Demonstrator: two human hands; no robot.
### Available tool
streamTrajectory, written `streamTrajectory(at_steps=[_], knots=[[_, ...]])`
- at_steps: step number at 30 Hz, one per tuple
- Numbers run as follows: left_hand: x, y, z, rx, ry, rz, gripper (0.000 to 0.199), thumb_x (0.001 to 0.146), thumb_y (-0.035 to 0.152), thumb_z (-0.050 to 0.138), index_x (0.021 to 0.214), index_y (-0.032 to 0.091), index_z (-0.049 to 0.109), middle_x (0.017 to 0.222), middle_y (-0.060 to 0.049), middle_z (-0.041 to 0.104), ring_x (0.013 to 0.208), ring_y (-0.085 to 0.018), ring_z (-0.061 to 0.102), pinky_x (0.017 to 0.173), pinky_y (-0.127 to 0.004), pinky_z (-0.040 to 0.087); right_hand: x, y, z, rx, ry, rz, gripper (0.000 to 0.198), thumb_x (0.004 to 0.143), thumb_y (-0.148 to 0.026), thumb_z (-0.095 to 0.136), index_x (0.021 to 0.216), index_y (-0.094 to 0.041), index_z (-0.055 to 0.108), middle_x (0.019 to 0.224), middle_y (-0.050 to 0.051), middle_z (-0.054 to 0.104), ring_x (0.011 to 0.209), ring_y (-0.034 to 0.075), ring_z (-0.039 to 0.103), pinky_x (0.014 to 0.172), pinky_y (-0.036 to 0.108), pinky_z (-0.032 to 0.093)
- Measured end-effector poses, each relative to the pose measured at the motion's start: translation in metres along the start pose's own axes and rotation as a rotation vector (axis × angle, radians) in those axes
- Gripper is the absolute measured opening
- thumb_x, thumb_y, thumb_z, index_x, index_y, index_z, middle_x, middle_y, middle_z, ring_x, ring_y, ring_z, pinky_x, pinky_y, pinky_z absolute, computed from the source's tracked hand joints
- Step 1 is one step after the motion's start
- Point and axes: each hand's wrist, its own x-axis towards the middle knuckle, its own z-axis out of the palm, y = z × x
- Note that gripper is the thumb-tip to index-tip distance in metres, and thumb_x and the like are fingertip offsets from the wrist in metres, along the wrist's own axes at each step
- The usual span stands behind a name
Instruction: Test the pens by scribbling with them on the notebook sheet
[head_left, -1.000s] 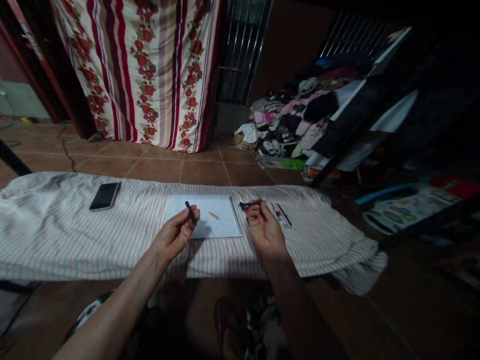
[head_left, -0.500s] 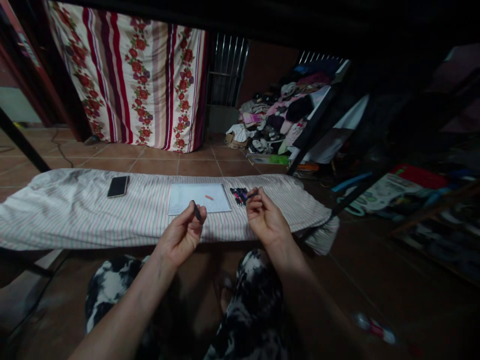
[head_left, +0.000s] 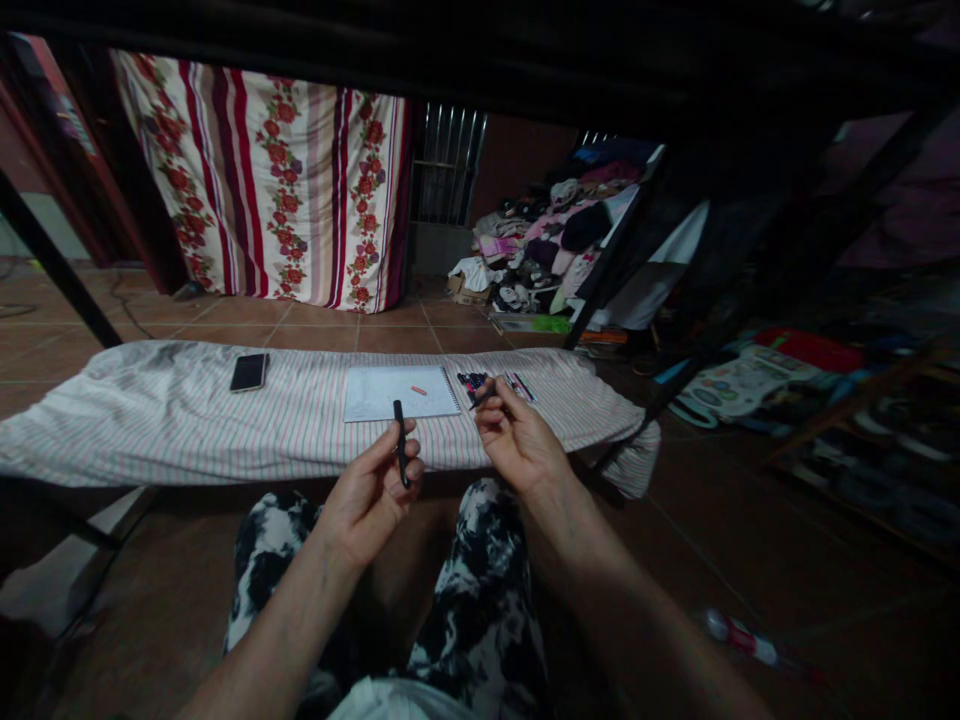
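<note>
My left hand (head_left: 373, 495) pinches a black pen (head_left: 400, 440) held upright, in front of a low board covered by a striped cloth (head_left: 187, 420). Over the cloth's near edge, my right hand (head_left: 517, 440) grips a thin dark pen (head_left: 484, 396) between thumb and fingers, its tip pointing up and left. On the cloth beyond lie a white spiral notebook (head_left: 390, 398) with a small orange cap (head_left: 418, 390) on it, and a bunch of pens (head_left: 474, 382) just right of the notebook.
A black phone (head_left: 249, 371) lies on the cloth to the left. A flowered curtain (head_left: 285, 190) hangs behind, a pile of clothes (head_left: 547, 250) at the back right, and clutter covers the floor to the right. A dark beam crosses overhead.
Both hands have drawn back from the notebook toward my lap. The left hand's pen now stands more upright. The view has pulled back and lowered, showing my patterned trousers.
</note>
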Motion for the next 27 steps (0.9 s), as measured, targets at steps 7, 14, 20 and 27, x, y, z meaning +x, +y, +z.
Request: streamTrajectory(at_steps=[7,14,20,27], knots=[[-0.011,-0.016,-0.031,0.488,-0.016,0.216,0.026,0.077,0.033,0.062,0.097,0.016,0.063,0.066,-0.001,0.058,0.061,-0.010,0.051,0.056,-0.018,0.038,-0.004,0.008,0.004,-0.184,-0.083,-0.074,0.015,0.063,-0.019,0.074,0.068,-0.013,0.061,0.061,-0.004,0.058,0.046,0.001,0.049,0.039,0.009,0.039],[-0.004,-0.023,-0.049,0.843,0.155,0.426,0.025,0.075,0.035,0.063,0.094,0.020,0.070,0.067,-0.001,0.063,0.075,-0.014,0.054,0.077,-0.023,0.038,-0.011,0.014,0.011,-0.496,-0.149,-0.312,0.024,0.066,-0.034,0.072,0.073,-0.014,0.060,0.064,-0.003,0.061,0.047,0.003,0.050,0.042,0.012,0.039],[-0.002,-0.020,-0.049,0.859,0.234,0.453,0.026,0.068,0.029,0.069,0.092,0.020,0.071,0.071,-0.003,0.068,0.075,-0.017,0.060,0.075,-0.025,0.043,-0.013,0.019,0.011,-0.733,-0.274,-0.533,0.018,0.079,-0.035,0.058,0.081,-0.017,0.059,0.073,-0.001,0.063,0.051,0.005,0.054,0.046,0.016,0.042],[0.000,-0.019,-0.053,0.894,0.283,0.483,0.026,0.067,0.027,0.070,0.093,0.021,0.072,0.086,-0.005,0.070,0.076,-0.016,0.062,0.074,-0.025,0.045,-0.018,0.023,0.015,-0.830,-0.319,-0.558,0.017,0.079,-0.035,0.059,0.083,-0.018,0.060,0.073,-0.001,0.062,0.051,0.006,0.056,0.046,0.019,0.045]])
